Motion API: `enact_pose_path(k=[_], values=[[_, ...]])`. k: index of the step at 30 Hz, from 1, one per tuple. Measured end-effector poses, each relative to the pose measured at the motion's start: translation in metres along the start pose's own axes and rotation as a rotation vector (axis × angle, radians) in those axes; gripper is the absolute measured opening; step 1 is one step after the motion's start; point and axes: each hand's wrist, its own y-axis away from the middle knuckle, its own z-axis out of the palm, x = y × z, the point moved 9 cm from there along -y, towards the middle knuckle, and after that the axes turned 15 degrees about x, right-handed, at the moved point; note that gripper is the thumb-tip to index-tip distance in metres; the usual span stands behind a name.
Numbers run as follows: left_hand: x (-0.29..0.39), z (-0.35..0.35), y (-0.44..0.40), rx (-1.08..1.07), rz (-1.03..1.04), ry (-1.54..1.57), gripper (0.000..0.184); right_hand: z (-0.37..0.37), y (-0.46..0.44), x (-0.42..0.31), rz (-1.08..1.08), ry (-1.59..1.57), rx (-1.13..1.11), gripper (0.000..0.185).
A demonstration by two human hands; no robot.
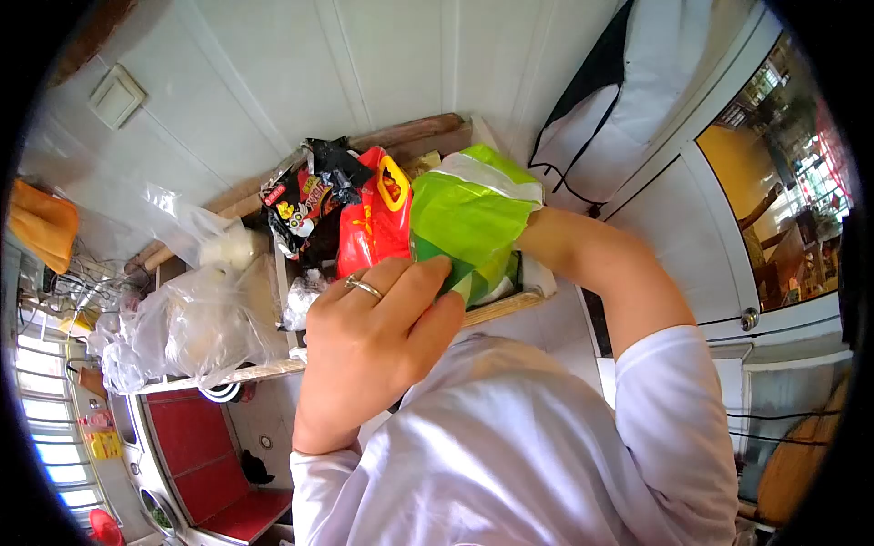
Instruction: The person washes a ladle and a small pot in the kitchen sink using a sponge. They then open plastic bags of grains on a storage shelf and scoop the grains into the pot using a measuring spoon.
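A bright green plastic bag (473, 214) with a pale band stands at the right of a wooden shelf box. My left hand (373, 328), with a ring on one finger, pinches the bag's near lower edge; a bit of the film shows by the fingertips. From the right, my right forearm (592, 259) reaches to the bag, and the hand disappears behind or inside it, so its fingers are hidden. Touching the green bag on its left is a red package (373, 223) with a yellow-rimmed opening. Farther left lies a crumpled black snack packet (314, 196).
Clear plastic bags (196, 323) with pale contents fill the left compartment. The wooden shelf edge (501, 309) runs in front of me. A white apron-like cloth (583, 127) hangs at the right, near a door with a round knob (749, 318). A red-panelled surface (196, 437) lies below left.
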Motion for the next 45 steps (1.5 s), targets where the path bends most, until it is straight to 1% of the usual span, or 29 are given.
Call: enact_pose_path(k=[4,8,11,14,16,17,18,19,21,22,24,25,27,28,29,30,31,32,33,34,35,36,37,39,40,41,43,44,45], values=[[0.003,-0.002,-0.002,0.026,0.007,0.043,0.019,-0.007,0.002,0.005,0.065,-0.053,0.049,0.018],[-0.01,-0.011,0.0,0.117,0.023,0.002,0.016,-0.044,0.018,0.017,0.239,-0.288,0.166,0.018],[-0.013,-0.02,-0.004,0.142,0.017,0.05,0.016,-0.057,0.036,0.013,0.286,-0.376,0.218,0.018],[-0.018,-0.026,-0.006,0.154,-0.001,-0.013,0.016,-0.068,0.044,-0.013,0.2,-0.249,0.183,0.018],[-0.025,-0.028,-0.004,0.139,-0.011,-0.009,0.015,-0.076,0.039,-0.043,0.044,-0.007,0.111,0.02],[-0.029,-0.029,-0.003,0.122,-0.016,-0.002,0.014,-0.072,0.039,-0.059,-0.108,0.234,0.044,0.023],[-0.031,-0.03,-0.002,0.108,-0.021,0.034,0.012,-0.082,0.043,-0.075,-0.321,0.276,0.235,0.023],[-0.032,-0.033,-0.002,0.108,-0.017,0.036,0.012,-0.086,0.051,-0.073,-0.319,0.278,0.238,0.023],[-0.038,-0.038,-0.002,0.114,-0.054,0.104,0.013,-0.103,0.07,-0.09,-0.456,0.368,0.319,0.019],[-0.04,-0.04,-0.003,0.118,-0.064,0.127,0.014,-0.106,0.075,-0.09,-0.456,0.372,0.322,0.019],[-0.05,-0.038,-0.003,0.048,-0.168,0.28,0.022,-0.109,0.084,-0.099,-0.561,0.438,0.368,0.02],[-0.049,-0.038,-0.005,0.048,-0.163,0.281,0.022,-0.11,0.083,-0.097,-0.56,0.441,0.372,0.02],[-0.059,-0.031,-0.006,-0.02,-0.304,0.235,0.021,-0.127,0.081,-0.09,-0.481,0.19,0.512,0.017],[-0.063,-0.029,-0.006,-0.059,-0.336,0.224,0.019,-0.128,0.081,-0.092,-0.484,0.193,0.516,0.017],[-0.064,-0.028,-0.009,-0.051,-0.332,0.222,0.019,-0.141,0.078,-0.078,-0.312,-0.046,0.581,0.016],[-0.064,-0.03,-0.015,0.033,-0.327,0.268,0.017,-0.15,0.076,-0.063,-0.138,-0.285,0.634,0.015],[-0.065,-0.034,-0.019,0.117,-0.321,0.313,0.015,-0.153,0.075,-0.064,-0.147,-0.281,0.632,0.015],[-0.065,-0.031,-0.021,0.072,-0.296,0.334,0.029,-0.162,0.075,-0.064,-0.142,-0.35,0.665,0.013],[-0.066,-0.027,-0.025,0.083,-0.297,0.325,0.029,-0.17,0.075,-0.063,-0.139,-0.422,0.696,0.011],[-0.062,-0.024,-0.032,0.141,-0.267,0.403,0.042,-0.177,0.074,-0.074,-0.229,-0.304,0.721,0.013],[-0.058,-0.025,-0.039,0.199,-0.236,0.476,0.055,-0.182,0.07,-0.079,-0.247,-0.309,0.712,0.013],[-0.053,-0.02,-0.044,0.142,-0.238,0.538,0.075,-0.189,0.069,-0.091,-0.345,-0.219,0.743,0.013],[-0.051,-0.015,-0.049,0.153,-0.242,0.515,0.075,-0.194,0.071,-0.103,-0.446,-0.131,0.775,0.014],[-0.046,-0.006,-0.057,0.22,-0.243,0.598,0.077,-0.2,0.067,-0.112,-0.474,-0.14,0.748,0.014],[-0.045,-0.005,-0.06,0.188,-0.268,0.535,0.072,-0.202,0.065,-0.115,-0.474,-0.141,0.726,0.014],[-0.046,-0.003,-0.063,0.201,-0.275,0.498,0.072,-0.205,0.064,-0.12,-0.508,-0.162,0.717,0.014],[-0.05,0.001,-0.066,0.265,-0.3,0.658,0.064,-0.21,0.065,-0.124,-0.529,-0.078,0.755,0.018],[-0.05,0.002,-0.066,0.26,-0.365,0.701,0.057,-0.211,0.065,-0.121,-0.527,-0.131,0.731,0.022],[-0.049,-0.001,-0.065,0.279,-0.37,0.674,0.057,-0.213,0.068,-0.126,-0.555,-0.144,0.718,0.022]])
